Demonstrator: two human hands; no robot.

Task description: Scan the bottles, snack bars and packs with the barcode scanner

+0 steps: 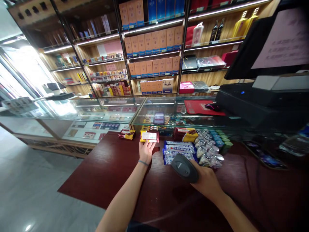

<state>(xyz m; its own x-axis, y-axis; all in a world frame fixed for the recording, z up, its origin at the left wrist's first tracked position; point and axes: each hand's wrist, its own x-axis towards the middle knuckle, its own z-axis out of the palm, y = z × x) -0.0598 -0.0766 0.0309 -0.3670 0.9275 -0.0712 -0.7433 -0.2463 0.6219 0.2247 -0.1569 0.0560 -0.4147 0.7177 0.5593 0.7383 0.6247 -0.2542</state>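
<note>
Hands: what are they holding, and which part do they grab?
The right hand grips a grey scanner by its handle. The left hand touches the near edge of a packet.

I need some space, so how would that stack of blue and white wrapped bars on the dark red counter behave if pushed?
The stack of blue and white wrapped bars looks glossy, so the bars would probably slip over each other. Loosely piled, it may spread rather than move whole. The small silver-lidded jars beside it could get knocked.

Red counter (pixel 101 174) lies bare left of the hands (pixel 146 151); blue packs (pixel 180 149) and jars (pixel 209 150) crowd the right, glass case (pixel 116 111) ahead.
</note>
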